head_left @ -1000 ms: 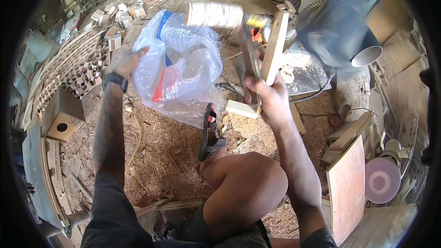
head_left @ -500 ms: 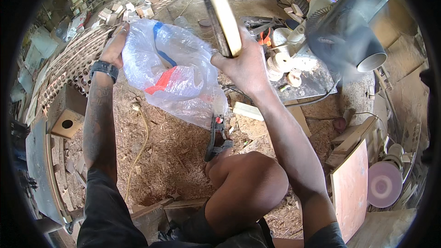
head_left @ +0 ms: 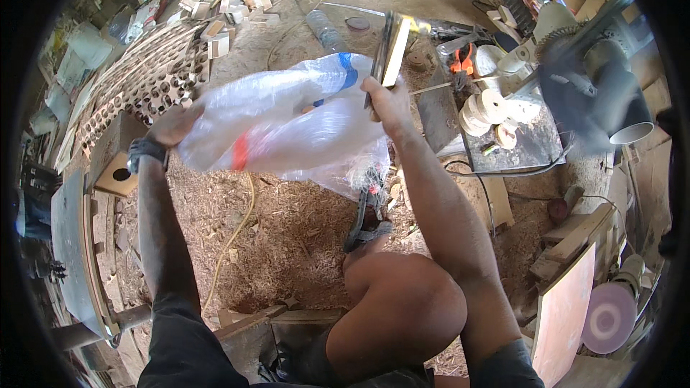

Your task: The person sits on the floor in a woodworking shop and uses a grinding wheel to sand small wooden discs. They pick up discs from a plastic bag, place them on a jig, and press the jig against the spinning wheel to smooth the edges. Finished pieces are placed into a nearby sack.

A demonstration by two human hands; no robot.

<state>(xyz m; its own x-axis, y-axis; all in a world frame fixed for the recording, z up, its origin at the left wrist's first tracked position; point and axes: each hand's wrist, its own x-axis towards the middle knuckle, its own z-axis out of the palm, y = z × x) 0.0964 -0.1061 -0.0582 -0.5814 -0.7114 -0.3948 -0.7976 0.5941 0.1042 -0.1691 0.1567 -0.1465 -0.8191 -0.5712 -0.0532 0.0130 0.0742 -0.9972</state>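
A clear plastic bag (head_left: 273, 108) with blue and red stripes is spread between my hands, above the sawdust floor. My left hand (head_left: 176, 126) is closed on its left edge. Farther right, my right hand (head_left: 388, 104) grips an upright flat piece (head_left: 394, 54), pale on one face and dark on the other. Something yellow shows at that piece's top; its exact kind is unclear. The bag's right end lies against this hand, and whether the fingers also pinch it is hidden. Below, the bag hangs over my sandalled foot (head_left: 369, 226).
On the right, a dark board (head_left: 514, 147) bears round wooden discs (head_left: 492, 105) and orange-handled scissors (head_left: 462, 61). Beyond it stands a machine with a toothed blade (head_left: 564, 43). A wooden box with a hole (head_left: 118, 158) sits left. A cord (head_left: 233, 233) crosses the sawdust.
The bag has gone from rounded and puffed to stretched flatter sideways. My right hand has come down with the flat piece, nearer the bag. The whole view has shifted somewhat.
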